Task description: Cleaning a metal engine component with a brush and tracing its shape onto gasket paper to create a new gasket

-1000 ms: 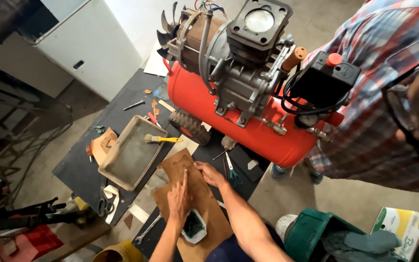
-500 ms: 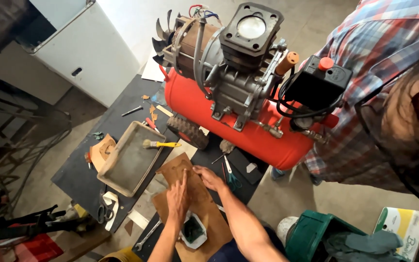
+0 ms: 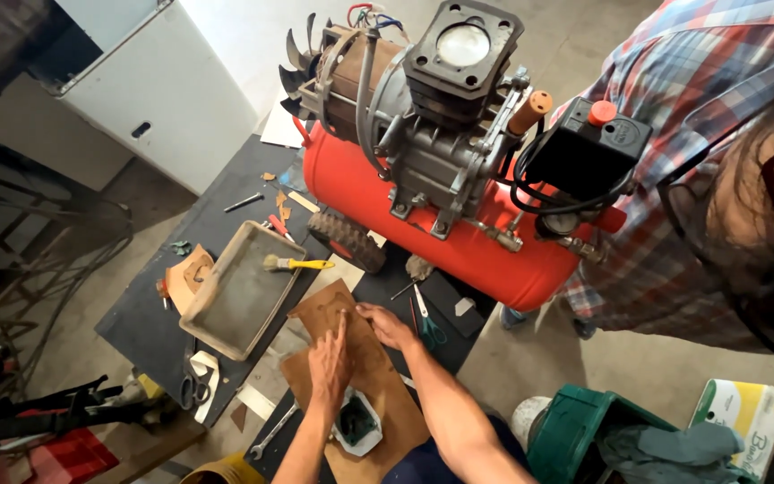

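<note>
My left hand [image 3: 329, 363] and right hand [image 3: 385, 324], grips open, press flat on the brown gasket sheet [image 3: 356, 376] below the red compressor [image 3: 445, 215], beside the tray [image 3: 242, 291].

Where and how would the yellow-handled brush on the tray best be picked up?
Best by the yellow handle: the brush lies across the far rim of the metal tray, bristles over the tray, handle jutting free to the right. Probably come from above and the right, pinching across the handle; both hands are down on the brown sheet.

White-green-yellow printed carton [image 3: 751, 414] at lower right on floor, beside green bin [image 3: 584, 430].
</note>
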